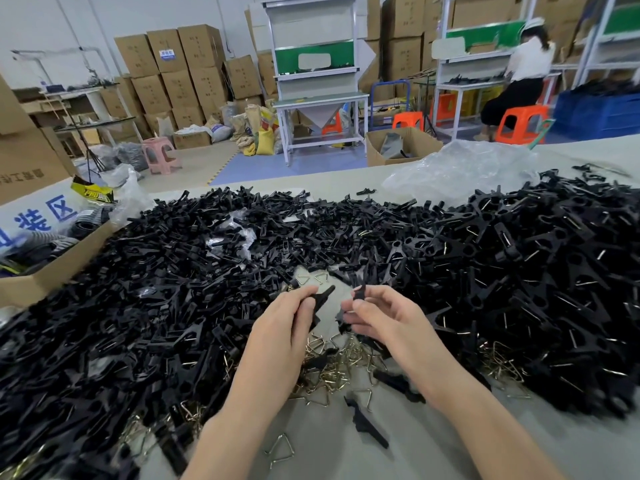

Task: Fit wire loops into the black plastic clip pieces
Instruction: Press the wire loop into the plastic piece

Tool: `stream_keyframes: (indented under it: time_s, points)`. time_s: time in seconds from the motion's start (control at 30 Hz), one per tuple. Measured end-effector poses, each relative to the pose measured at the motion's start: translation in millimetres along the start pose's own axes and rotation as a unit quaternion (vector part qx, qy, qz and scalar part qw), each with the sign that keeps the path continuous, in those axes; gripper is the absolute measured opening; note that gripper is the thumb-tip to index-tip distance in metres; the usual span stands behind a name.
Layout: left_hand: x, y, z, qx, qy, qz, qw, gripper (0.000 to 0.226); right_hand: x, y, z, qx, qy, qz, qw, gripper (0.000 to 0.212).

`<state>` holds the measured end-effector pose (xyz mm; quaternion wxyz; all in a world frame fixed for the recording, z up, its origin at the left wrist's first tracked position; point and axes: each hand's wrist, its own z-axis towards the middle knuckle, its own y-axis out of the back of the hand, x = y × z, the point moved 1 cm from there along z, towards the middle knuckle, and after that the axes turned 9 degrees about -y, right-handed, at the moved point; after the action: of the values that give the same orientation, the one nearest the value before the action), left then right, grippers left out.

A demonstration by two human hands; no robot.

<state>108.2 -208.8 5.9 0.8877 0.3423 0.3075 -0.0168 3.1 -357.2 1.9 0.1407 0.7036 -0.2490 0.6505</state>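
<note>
Bright, even indoor light falls from overhead, leaving only soft, faint shadows on the pale worktop (pixel 433 441). Wire loops (pixel 332 368) give small glints. The wide-angle lens bends the edges strongly, and the corners smear into blur, while the centre stays fairly sharp

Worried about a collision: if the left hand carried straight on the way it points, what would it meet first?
Likely the two loose wire loops just ahead of the left hand, then the black pile; the right hand sits aside. Depth unclear.
</note>
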Motion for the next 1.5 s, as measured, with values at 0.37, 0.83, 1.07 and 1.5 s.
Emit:
stream_keyframes:
  time_s: [0.37,0.83,1.07,1.5]
  points:
    - [-3,3,-8,-0.015,-0.008,-0.003,1.000,0.050,-7,-7,1,0.037,0.005,-0.006,0.999,0.019]
    - [-22,-2,-4,-0.094,0.063,-0.150,0.982,0.034,1,-10,-4,0.051,-0.007,0.074,0.996,0.018]
    - [-23,-2,-4,-0.068,0.097,-0.192,0.974,0.043,1,-10,-5,0.094,-0.003,0.050,0.994,0.026]
    - [-19,0,-7,-0.069,0.140,-0.204,0.966,0.026,4,-13,-10,0.090,-0.005,0.037,0.995,0.045]
